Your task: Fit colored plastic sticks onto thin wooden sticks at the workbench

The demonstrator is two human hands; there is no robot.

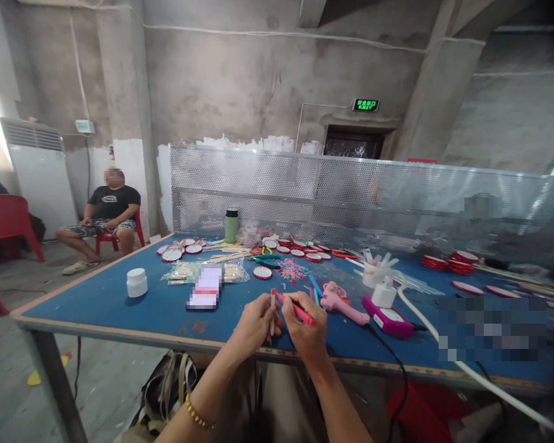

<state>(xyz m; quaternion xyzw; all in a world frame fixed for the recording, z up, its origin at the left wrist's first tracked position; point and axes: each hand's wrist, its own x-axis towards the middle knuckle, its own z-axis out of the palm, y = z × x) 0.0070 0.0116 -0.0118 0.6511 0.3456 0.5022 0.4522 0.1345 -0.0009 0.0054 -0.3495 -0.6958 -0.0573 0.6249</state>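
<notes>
Bare forearms (pixel 329 391) converging | left hand (pixel 255 317) pinching slim pale wooden stick (pixel 272 315), long axis pointing away — right hand (pixel 309 331) gripping red plastic pen (pixel 303 314), slanting leftward toward stick's far end

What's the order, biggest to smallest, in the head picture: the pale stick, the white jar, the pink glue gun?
1. Pink glue gun
2. White jar
3. Pale stick, longer than the jar but much thinner

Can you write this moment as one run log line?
left hand: holds wooden stick | right hand: holds red pen, tip near stick's red end | nearby: pink glue gun
</notes>
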